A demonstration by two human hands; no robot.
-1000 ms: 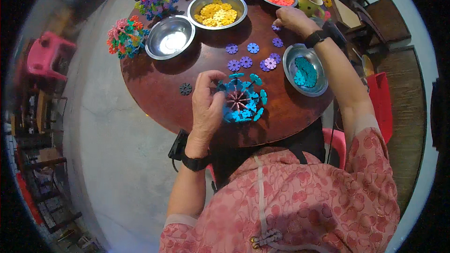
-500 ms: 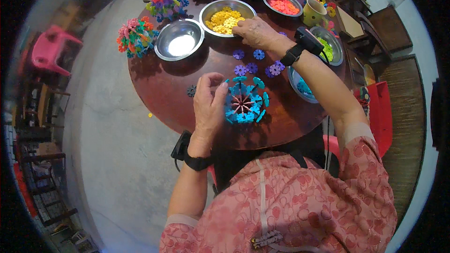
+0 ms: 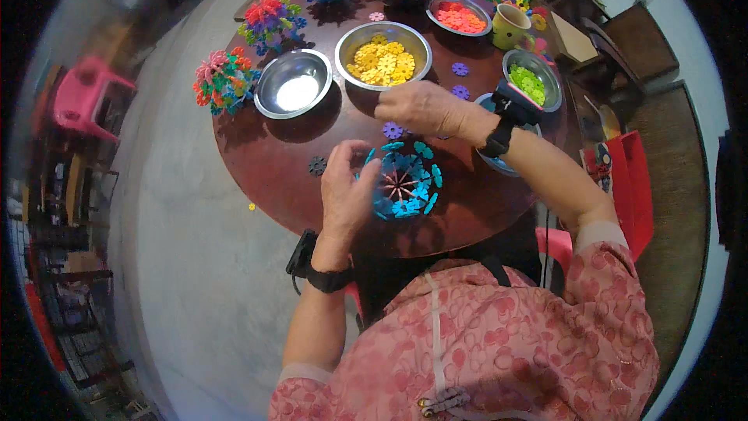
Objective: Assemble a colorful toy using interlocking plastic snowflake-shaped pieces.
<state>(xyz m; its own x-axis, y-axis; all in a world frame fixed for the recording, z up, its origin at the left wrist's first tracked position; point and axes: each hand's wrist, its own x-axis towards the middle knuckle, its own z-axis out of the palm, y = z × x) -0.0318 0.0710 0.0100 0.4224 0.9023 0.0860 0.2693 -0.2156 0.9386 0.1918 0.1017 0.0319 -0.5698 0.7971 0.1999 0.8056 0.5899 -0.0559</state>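
We've got the blue ball of snap-together flakes sitting near the front of the round bench, left hand cupped around its side, probably so it doesn't roll. Right hand hovers just above it, fingers curled; can't tell if there's a flake in there. Bowls fan out behind within reach: yellow flakes, an empty steel one, orange, green. Finished multicoloured balls line the far edge.
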